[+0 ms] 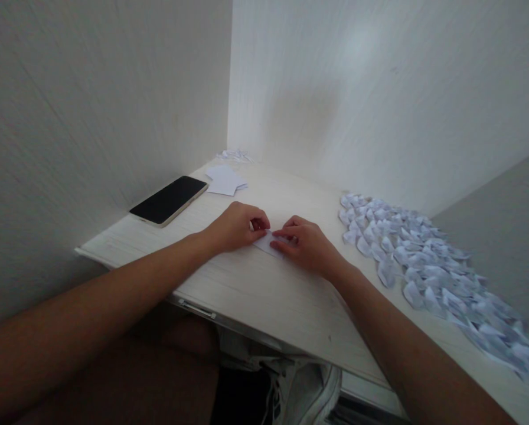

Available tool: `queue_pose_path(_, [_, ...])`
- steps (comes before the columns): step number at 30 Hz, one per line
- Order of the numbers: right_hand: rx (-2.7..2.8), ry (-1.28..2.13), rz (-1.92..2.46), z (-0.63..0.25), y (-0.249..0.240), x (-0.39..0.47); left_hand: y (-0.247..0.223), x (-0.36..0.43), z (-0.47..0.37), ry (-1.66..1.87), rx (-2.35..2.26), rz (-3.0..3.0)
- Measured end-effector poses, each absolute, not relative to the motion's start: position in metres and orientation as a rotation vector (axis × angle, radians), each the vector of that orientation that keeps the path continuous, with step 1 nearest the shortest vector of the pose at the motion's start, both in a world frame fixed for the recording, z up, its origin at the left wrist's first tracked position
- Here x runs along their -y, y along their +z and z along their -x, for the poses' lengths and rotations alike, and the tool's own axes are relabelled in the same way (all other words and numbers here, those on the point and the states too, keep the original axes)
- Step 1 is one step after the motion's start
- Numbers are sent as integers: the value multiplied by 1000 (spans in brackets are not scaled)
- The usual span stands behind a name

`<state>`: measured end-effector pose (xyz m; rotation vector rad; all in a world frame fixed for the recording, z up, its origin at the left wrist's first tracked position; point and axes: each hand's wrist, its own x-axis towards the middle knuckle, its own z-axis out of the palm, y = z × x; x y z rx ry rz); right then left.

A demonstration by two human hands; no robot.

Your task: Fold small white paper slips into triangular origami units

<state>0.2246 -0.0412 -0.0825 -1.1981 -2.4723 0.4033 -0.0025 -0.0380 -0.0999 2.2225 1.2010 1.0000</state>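
A small piece of white paper (268, 246) lies at the middle of the white desk, between my two hands. My left hand (242, 227) pinches its left corner between thumb and curled fingers. From the right, my right hand (306, 243) holds the same paper, its thumb low and its fingers on the upper edge. The fingertips of both hands nearly meet at the top of the paper. Parts of the paper are hidden under the fingers.
A black-screened phone (170, 200) lies at the left by the wall. Flat white sheets (224, 180) are stacked beyond it, with thin paper scraps (235, 156) in the corner. Many small folded paper pieces (424, 254) cover the desk's (264, 301) right side.
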Motion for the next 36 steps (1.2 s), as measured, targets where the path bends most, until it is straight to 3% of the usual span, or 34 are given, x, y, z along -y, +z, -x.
queue_pose_path(11, [2448, 431, 1197, -223, -82, 42, -100, 39, 10, 818, -899, -2624])
queue_pose_path(36, [2394, 500, 1230, -224, -84, 38, -103, 42, 7, 698, -926, -2789])
